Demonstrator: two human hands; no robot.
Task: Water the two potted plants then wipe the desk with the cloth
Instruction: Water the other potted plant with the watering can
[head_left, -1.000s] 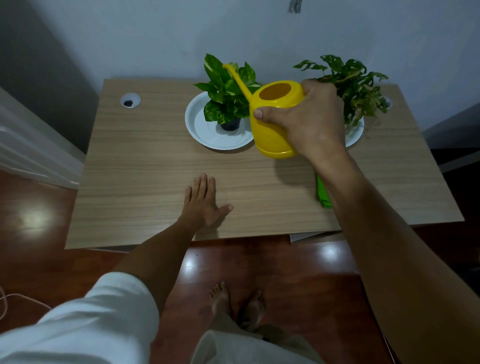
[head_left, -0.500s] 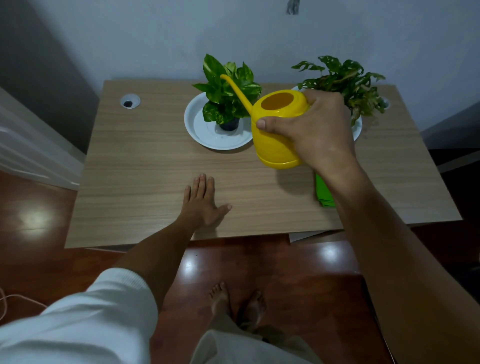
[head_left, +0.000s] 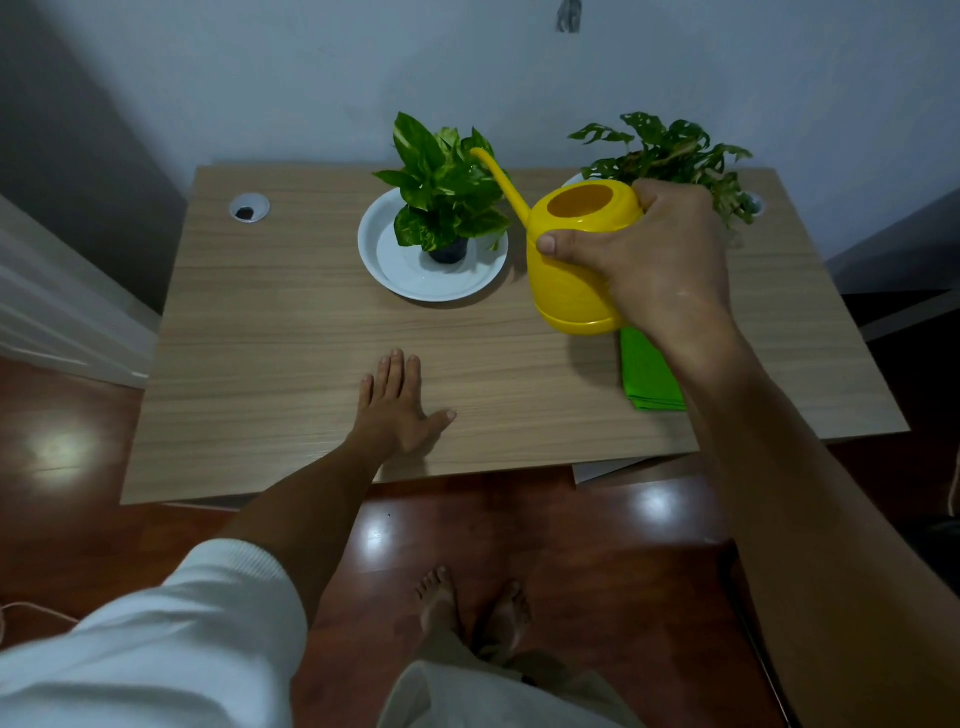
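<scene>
My right hand (head_left: 657, 260) grips a yellow watering can (head_left: 576, 260) held above the desk (head_left: 291, 338), its spout pointing up and left at the leaves of the left potted plant (head_left: 444, 197). That plant stands in a dark pot on a white plate (head_left: 405, 270). The right potted plant (head_left: 670, 153) rises behind my right hand, its pot hidden. A folded green cloth (head_left: 649, 374) lies on the desk under my right forearm, partly covered. My left hand (head_left: 397, 402) rests flat on the desk near the front edge.
Round cable holes sit at the desk's back left (head_left: 249, 208) and back right (head_left: 753, 202). A wall stands right behind the desk. Below the front edge lie a red-brown floor and my bare feet (head_left: 472, 608).
My right hand has drawn the watering can back to the right and down, away from the left plant, tilting it more upright. My left hand has stayed flat on the desk.
</scene>
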